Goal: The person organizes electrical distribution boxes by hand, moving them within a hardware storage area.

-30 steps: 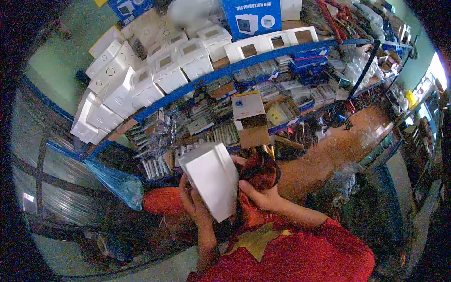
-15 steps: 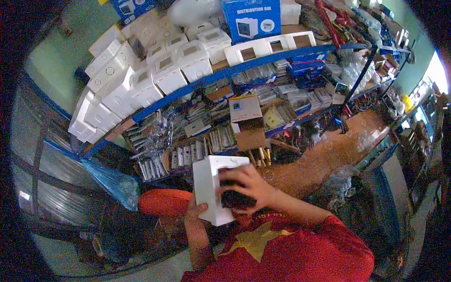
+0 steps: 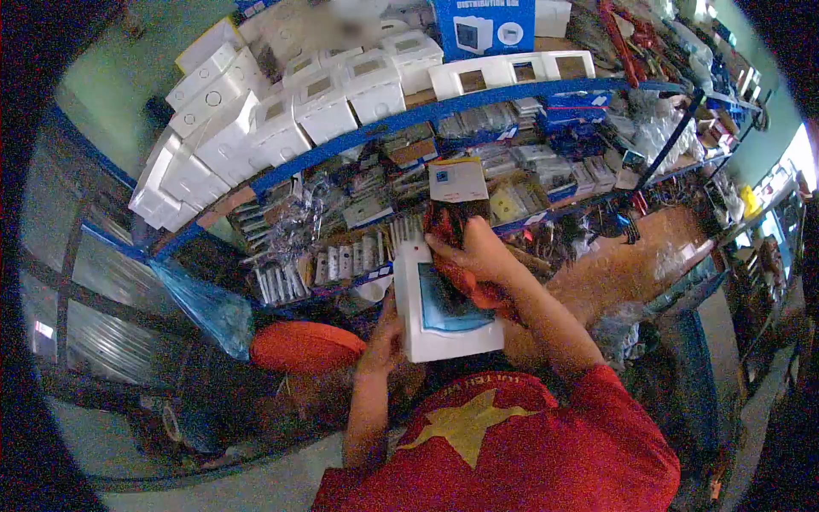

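A white box (image 3: 454, 348) with a bluish window (image 3: 450, 317) in its front is held before the red shirt. My left hand (image 3: 386, 343) grips the box by its left side, fingers partly hidden behind it. Over the upper right of the box, my right hand (image 3: 472, 254) is closed on a dark and orange-red cloth (image 3: 485, 295), which lies against the front and partly covers the window. More of the cloth bunches above the fingers.
A blue-framed shelf (image 3: 375, 128) ahead carries white boxes (image 3: 322, 104), a blue carton (image 3: 486, 30) and packed parts. A red round seat (image 3: 305, 346) is at lower left, a blue plastic bag (image 3: 200, 311) beside it.
The white box has turned so that its front and bluish window show. My right hand has moved up and right, and the orange-red part of the cloth has come into sight. The view has shifted slightly.
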